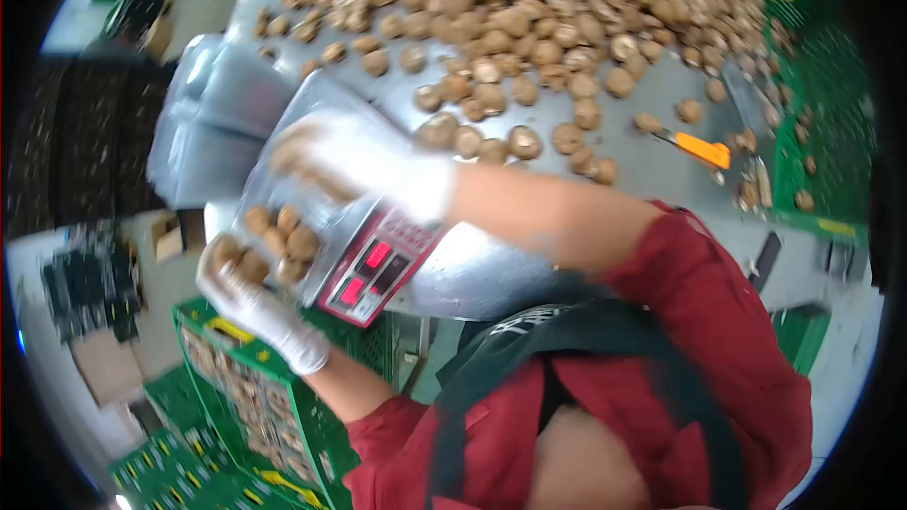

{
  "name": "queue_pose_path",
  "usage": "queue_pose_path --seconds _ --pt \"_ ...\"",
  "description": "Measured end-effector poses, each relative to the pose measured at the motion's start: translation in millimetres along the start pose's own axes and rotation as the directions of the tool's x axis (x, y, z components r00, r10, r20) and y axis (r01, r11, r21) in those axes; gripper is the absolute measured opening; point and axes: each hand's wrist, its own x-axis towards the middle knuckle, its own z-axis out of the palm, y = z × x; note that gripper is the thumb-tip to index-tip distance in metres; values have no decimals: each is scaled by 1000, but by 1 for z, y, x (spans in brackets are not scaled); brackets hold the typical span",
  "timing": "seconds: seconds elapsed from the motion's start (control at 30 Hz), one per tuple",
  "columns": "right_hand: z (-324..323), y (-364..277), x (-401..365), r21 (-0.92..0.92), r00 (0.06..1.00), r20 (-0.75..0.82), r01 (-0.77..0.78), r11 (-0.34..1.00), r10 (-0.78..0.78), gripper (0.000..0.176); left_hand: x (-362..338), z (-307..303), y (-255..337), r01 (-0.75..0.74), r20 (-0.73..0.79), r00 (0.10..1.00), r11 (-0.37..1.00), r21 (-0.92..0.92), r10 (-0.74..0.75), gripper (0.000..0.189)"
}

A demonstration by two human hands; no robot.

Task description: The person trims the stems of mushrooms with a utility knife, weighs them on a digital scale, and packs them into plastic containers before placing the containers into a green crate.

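Observation:
My left hand (260, 314), in a white glove, curls its fingers round the near end of a clear plastic tray (326, 212) that holds several brown mushrooms (285, 244). The tray's edges are hard to make out. Under it is a weighing scale (380, 269) with a red panel and lit red digits. My right hand (364, 159), also gloved, is smeared by motion above the scale's far part. Brown mushrooms (316, 170), blurred too, show beneath its fingers and appear to be in its grip.
A large heap of mushrooms (529, 9) covers the back of the metal table (652, 170). An orange-handled knife (702, 148) lies on the right. Stacked clear trays (213, 123) stand left of the scale. Green crates (820, 104) are at the right, and another filled crate (250, 397) sits below left.

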Motion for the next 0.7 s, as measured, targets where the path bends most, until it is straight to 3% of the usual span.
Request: queue_pose_path --seconds 0.03,0.07,0.1,0.13,0.17,0.2,0.23,0.27,0.3,0.37,0.4,0.43,0.5,0.53,0.57,0.6,0.63,0.67,0.7 --pt "39 -6 6 318 964 -38 -239 917 264 23 7 0 -7 101 20 995 995 -26 -101 32" --pt "35 -45 28 670 652 188 -632 389 735 20 13 -3 -22 229 111 969 971 -75 -220 39" --pt "21 -65 40 646 474 490 -761 59 732 22 13 2 -21 467 194 881 857 -218 -431 47" --pt "46 -57 38 412 647 285 -748 519 707 24 9 6 -22 428 236 893 885 -186 -382 50" --pt "117 -28 23 157 823 37 -565 810 567 26 6 9 -25 382 271 903 911 -155 -332 53" --pt "105 -36 16 121 828 175 -556 822 533 28 4 8 -37 328 300 910 939 -101 -286 53" --pt "110 -27 7 37 881 267 -415 909 391 33 3 11 -42 271 324 914 961 -46 -243 54" --pt "116 -21 -3 -77 905 266 -324 943 333 37 3 11 -43 229 335 911 970 76 -241 53" --pt "106 -25 -5 -185 921 282 -224 957 270 42 -2 16 -30 267 325 907 963 46 -267 53" --pt "83 -29 -13 -236 912 306 -205 950 273 42 -12 28 -4 340 291 901 940 -11 -322 52" --pt "68 -32 -13 -260 909 315 -194 946 273 43 -12 26 -10 184 317 928 980 72 -197 52" --pt "69 -27 -18 -205 958 129 -227 952 256 42 -15 28 -16 65 359 927 991 120 -104 52" --pt "7 -31 -18 -289 960 128 -205 935 250 36 -19 30 -23 -179 453 889 964 196 73 52" --pt "-23 -23 -22 -319 944 127 -251 914 304 33 -28 36 -5 -207 439 896 940 271 70 53" --pt "-54 -14 -27 -347 927 128 -293 891 354 30 -34 42 0 -228 442 890 950 213 114 53" --pt "-89 -6 -33 -358 800 166 -496 791 576 28 -41 45 8 -275 438 887 930 245 147 53" --pt "-126 -12 -38 -461 766 133 -515 723 630 30 -46 47 18 -322 435 882 905 279 180 52" --pt "-137 24 -76 -654 790 -17 -472 591 613 34 -47 49 26 -414 396 880 835 363 264 50" --pt "-158 26 -91 -765 754 -22 -436 474 657 38 -46 50 36 -493 366 862 746 448 350 47"
